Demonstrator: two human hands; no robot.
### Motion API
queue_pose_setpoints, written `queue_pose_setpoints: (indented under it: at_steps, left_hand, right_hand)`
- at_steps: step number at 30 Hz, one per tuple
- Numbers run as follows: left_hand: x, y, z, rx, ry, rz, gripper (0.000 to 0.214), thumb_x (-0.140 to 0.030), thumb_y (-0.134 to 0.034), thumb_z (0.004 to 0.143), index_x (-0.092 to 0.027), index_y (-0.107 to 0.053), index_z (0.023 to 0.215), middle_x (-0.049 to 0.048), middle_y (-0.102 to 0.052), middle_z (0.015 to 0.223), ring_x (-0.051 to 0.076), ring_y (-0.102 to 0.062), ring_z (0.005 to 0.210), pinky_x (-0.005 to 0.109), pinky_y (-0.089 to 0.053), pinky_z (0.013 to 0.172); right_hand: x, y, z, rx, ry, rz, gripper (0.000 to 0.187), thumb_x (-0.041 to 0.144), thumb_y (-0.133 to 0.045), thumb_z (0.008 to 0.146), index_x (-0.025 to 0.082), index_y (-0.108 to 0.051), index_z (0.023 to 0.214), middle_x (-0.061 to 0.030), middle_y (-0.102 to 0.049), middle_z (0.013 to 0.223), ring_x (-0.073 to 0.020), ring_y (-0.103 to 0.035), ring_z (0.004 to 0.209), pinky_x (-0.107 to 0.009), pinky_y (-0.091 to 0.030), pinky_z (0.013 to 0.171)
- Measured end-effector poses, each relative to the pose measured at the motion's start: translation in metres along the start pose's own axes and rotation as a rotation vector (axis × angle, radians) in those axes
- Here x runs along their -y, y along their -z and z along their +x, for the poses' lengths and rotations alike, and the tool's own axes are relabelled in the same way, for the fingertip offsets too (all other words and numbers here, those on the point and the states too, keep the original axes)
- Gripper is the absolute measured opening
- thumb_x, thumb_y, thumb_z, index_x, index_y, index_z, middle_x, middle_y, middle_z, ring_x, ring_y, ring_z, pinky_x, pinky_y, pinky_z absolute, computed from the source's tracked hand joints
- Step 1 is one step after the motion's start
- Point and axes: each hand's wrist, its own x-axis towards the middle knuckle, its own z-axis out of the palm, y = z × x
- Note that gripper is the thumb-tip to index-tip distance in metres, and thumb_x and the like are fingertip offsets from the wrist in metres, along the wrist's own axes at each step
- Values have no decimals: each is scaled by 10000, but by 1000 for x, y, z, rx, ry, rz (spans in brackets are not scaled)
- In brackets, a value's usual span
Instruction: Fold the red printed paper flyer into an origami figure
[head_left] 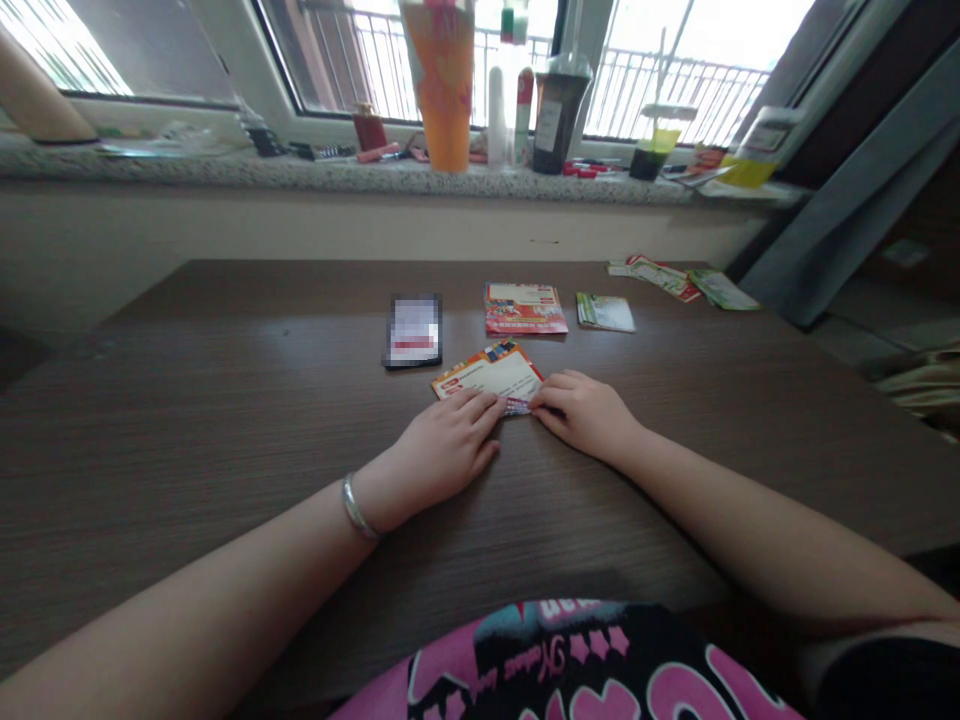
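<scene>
Head view: a printed leaflet [491, 375] on the wooden table [187, 420] was pressed flat under left hand [442, 450], fingers extended; its near edge was pinched by right hand [585, 410].

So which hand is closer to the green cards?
The right hand. It rests just this side of the green cards, touching the paper. The left hand lies farther away, off to the left, also on the paper.

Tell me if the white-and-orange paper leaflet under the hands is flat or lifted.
Flat: the white-and-orange paper leaflet lies on the dark wooden table, its near edge under the left hand and right hand.
</scene>
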Motion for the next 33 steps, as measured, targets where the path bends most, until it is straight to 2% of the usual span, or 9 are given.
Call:
queue_pose_setpoints:
  at_steps: [4, 7, 11, 15, 19, 24, 28, 33]
  left_hand:
    - [0, 1, 0, -16, 8, -22, 430, -334, -443, 946, -168, -492, 1339, 128, -539, 1306, 277, -484, 1223, 449, -374, 1069]
    - [0, 1, 0, 1, 23, -7, 451, -350, -437, 946, -156, -487, 1350, 129, -524, 1327, 288, -464, 1239, 449, -365, 1076]
    - [2, 3, 0, 34, -18, -10, 487, -386, -418, 954, -127, -473, 1362, 127, -521, 1347, 290, -445, 1260, 446, -333, 1102]
    - [4, 7, 1, 38, -43, -61, 458, -373, -478, 927, -171, -494, 1338, 98, -524, 1350, 271, -458, 1249, 432, -349, 1094]
    - [4, 9, 1, 32, -47, -76, 420, -352, -486, 925, -195, -519, 1313, 95, -539, 1327, 270, -466, 1239, 446, -362, 1084]
    - [3, 8, 2, 24, -51, -71, 423, -340, -475, 933, -190, -502, 1328, 101, -545, 1315, 262, -484, 1223, 445, -370, 1080]
    - [4, 8, 2, 16, -59, -60, 422, -338, -495, 924, -189, -508, 1318, 102, -554, 1303, 268, -487, 1220, 454, -389, 1066]
    - [4, 7, 2, 7, -73, -47, 394, -337, -479, 933, -180, -529, 1291, 107, -555, 1301, 265, -493, 1216, 455, -393, 1066]
  right_hand:
    - [0, 0, 0, -9, 7, 4, 192, 303, -525, 920, 228, -701, 899, -44, -681, 922, -178, -577, 885, -282, -431, 741]
    - [0, 0, 0, -16, 18, 0, 209, 307, -517, 925, 222, -704, 886, -47, -678, 910, -176, -575, 868, -283, -430, 740]
    - [-1, 0, 0, -19, 39, -28, 212, 309, -517, 925, 213, -698, 870, -49, -669, 893, -176, -564, 850, -283, -421, 731]
    - [0, 2, 1, -3, 73, -94, 226, 307, -499, 932, 212, -693, 867, -51, -660, 883, -181, -550, 841, -290, -412, 724]
    - [1, 3, 2, 13, 155, -146, 228, 277, -472, 943, 227, -695, 955, -56, -658, 898, -191, -530, 849, -299, -406, 729]
    - [2, 4, 3, 37, 253, -110, 247, 234, -457, 951, 239, -665, 1085, -48, -665, 1010, -186, -524, 883, -294, -414, 759]
    - [4, 6, 3, 72, 236, -119, 243, 229, -480, 937, 242, -659, 1100, -51, -663, 1023, -194, -523, 890, -296, -418, 747]
    - [2, 8, 3, 97, 176, -123, 229, 228, -465, 932, 236, -687, 988, -56, -661, 1005, -199, -531, 902, -295, -424, 739]
